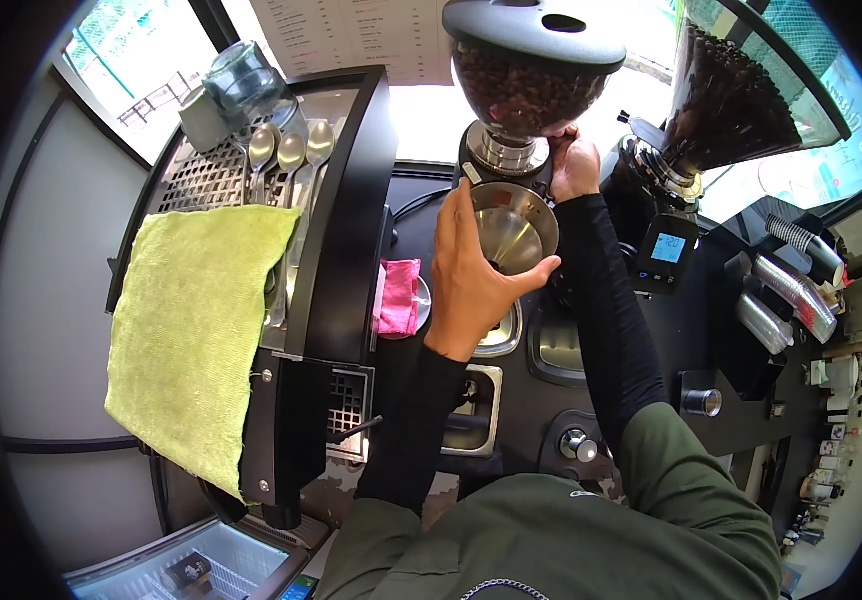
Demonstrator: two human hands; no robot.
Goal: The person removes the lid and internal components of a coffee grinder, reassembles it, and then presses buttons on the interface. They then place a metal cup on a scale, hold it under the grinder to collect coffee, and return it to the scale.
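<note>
Beneath the bean hopper (536, 95), at the front of the nearer grinder (481, 148), sits a metal funnel (513, 225), wide mouth facing up toward the head camera. Left hand (486, 265): grip spread wide around the funnel's near left side, fingers extended up along the rim, thumb reaching out to the lower right edge. Contact pressure cannot be judged. Right hand (576, 165): beside the silver collar (506, 155) under the hopper, wrist just right of the funnel. Fingertips lie partly behind the grinder; cannot tell whether that grip is pinching or loose.

Obstructions: the hopper overhangs the right fingers; the left hand covers part of the funnel's rim.

Surroundings. Right of the right forearm: a second grinder with a lit display (668, 248) and its own bean-filled hopper (726, 105). Further right on the dark surface (686, 335), stacked clear cups (796, 295); nearer the person, a small metal cup (703, 402) and a silver knob (579, 446). Left of the left wrist: a folded pink cloth (398, 298), then a black machine (344, 220) with a green towel (191, 330) draped over it, spoons (292, 152) and a glass jar (241, 80) on top.
</note>
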